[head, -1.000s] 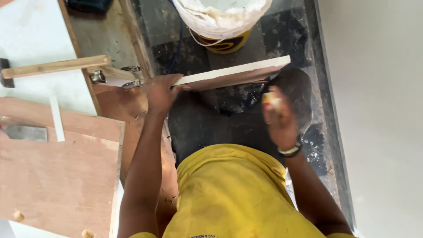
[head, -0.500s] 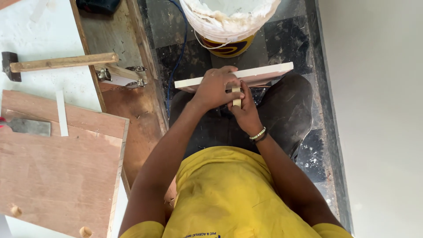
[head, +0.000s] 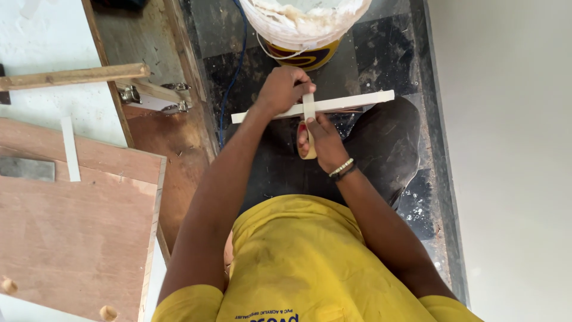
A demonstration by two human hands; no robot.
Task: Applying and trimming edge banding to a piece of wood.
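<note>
Below the white bucket (head: 305, 24), the pale board (head: 351, 103), previously gripped one-handed, was clasped by the left hand (head: 285, 89) while a tape roll (head: 308, 136), newly brought in, was pinched by the right hand (head: 319, 136).

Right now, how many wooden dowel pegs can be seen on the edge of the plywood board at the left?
2: one peg at the board's lower left edge, one peg near its bottom right corner. Others may be hidden beyond the frame.

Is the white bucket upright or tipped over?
Upright: the white bucket shows its open top to the downward-looking camera, smeared pale inside, its base on the dark floor.
</note>
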